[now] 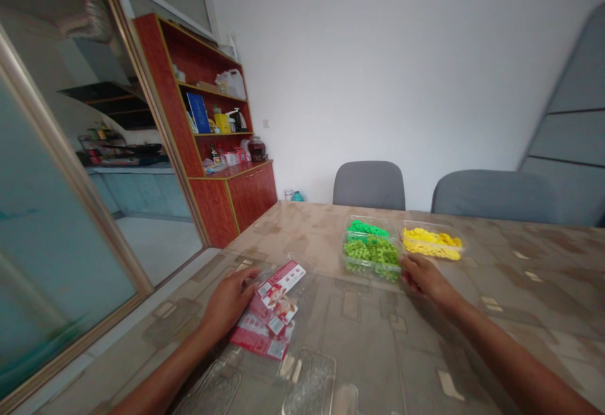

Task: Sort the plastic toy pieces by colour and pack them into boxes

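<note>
My left hand [231, 298] rests at the left edge of red and white printed plastic packets [278, 289], thumb apart from its stretched fingers. The packets overlap on the table, their clear plastic parts spreading around the printed cards. With closed fingers, my right hand [425, 276] grips the right side of a clear plastic box [371, 268]. Light green toothed pieces [371, 251] fill this box. Just behind it is another clear box with bright green pieces [367, 230]. To the right, beyond my right hand, yellow pieces [432, 242] lie in a further clear box.
The table [359, 352] has a patterned brown cover. Two grey chairs [368, 185] stand at its far side, against the white wall. A reddish wooden cabinet [241, 194] with filled shelves is at the back left, beside a glass sliding door [61, 245].
</note>
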{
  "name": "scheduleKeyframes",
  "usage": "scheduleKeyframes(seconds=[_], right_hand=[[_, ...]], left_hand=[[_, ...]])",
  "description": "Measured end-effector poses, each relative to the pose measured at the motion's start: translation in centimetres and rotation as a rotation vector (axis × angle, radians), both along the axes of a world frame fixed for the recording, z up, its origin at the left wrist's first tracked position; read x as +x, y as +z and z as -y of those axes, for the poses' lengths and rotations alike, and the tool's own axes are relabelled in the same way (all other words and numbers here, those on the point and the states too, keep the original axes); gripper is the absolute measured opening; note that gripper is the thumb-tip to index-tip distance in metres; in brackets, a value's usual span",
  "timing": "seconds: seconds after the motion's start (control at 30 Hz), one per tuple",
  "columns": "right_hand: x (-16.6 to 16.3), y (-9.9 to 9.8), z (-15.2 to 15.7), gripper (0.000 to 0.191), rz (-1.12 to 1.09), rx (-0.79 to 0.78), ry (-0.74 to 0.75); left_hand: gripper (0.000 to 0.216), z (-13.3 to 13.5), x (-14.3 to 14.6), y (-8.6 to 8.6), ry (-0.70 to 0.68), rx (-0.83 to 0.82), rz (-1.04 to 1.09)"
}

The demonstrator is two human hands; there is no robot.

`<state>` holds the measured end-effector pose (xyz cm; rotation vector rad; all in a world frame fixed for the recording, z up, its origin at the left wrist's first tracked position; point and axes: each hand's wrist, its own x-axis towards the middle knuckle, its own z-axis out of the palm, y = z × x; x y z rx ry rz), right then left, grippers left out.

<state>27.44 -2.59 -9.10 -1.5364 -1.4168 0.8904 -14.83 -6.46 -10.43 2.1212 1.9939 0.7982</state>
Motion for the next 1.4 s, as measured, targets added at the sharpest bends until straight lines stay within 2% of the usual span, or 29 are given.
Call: scheduleKeyframes(seconds=[0.1, 0.2, 0.3, 0.43, 0.5, 0.57, 0.67, 0.73, 0.8, 0.93, 1.07, 1.2, 1.4], right_hand=[[0.0, 0.5, 0.2, 0.022, 0.025, 0.019, 0.008], [-0.2, 1.2, 1.7, 0.022, 0.018, 0.009, 0.051], [-0.4, 1.3, 4.9, 0.039, 0.004, -0.034, 0.088], [0.2, -0.3, 10.5, 0.063, 0.03, -0.121, 0.081], [0.9, -1.0, 12.5, 0.066, 0.13, -0.135, 0.086], [1.7, -1.1, 13.5, 0.065, 0.331, -0.063, 0.067], [1.9, 0.0, 13.2, 0.054, 0.602, 0.23, 0.076], [1.2, 1.0, 12.6, 0.043, 0.682, 0.417, 0.161], [-0.1, 1.9, 12.1, 0.033, 0.722, 0.496, 0.288], [-2.0, 2.9, 11.3, 0.025, 0.719, 0.511, 0.442], [-1.9, 3.2, 10.0, 0.018, 0.62, 0.398, 0.509], [-1.9, 3.1, 8.9, 0.01, 0.482, 0.347, 0.521], [-1.7, 3.4, 8.8, 0.011, 0.457, 0.352, 0.527]], left_hand=[[0.04, 0.2, -0.1, 0.0, 0.008, 0.008, -0.025], [0.04, 0.3, 0.1, 0.1, 0.013, 0.013, -0.047], [0.04, 0.4, 0.2, 0.1, 0.003, 0.043, -0.101], [0.037, 0.5, 0.4, 0.2, -0.042, 0.087, -0.145], [0.035, 0.5, 0.4, 0.2, -0.045, 0.092, -0.131], [0.035, 0.5, 0.5, 0.3, -0.04, 0.098, -0.112], [0.036, 0.5, 0.8, 0.6, -0.045, 0.111, -0.088], [0.037, 0.5, 0.9, 0.7, -0.046, 0.117, -0.04], [0.037, 0.6, 0.9, 0.6, -0.043, 0.12, 0.052], [0.035, 0.5, 1.1, 0.5, -0.054, 0.117, 0.316], [0.034, 1.0, 2.0, 1.3, -0.016, 0.109, 0.552], [0.032, 2.2, 3.4, 3.1, 0.003, 0.148, 0.657], [0.033, 4.6, 4.7, 5.0, -0.041, 0.241, 0.681]])
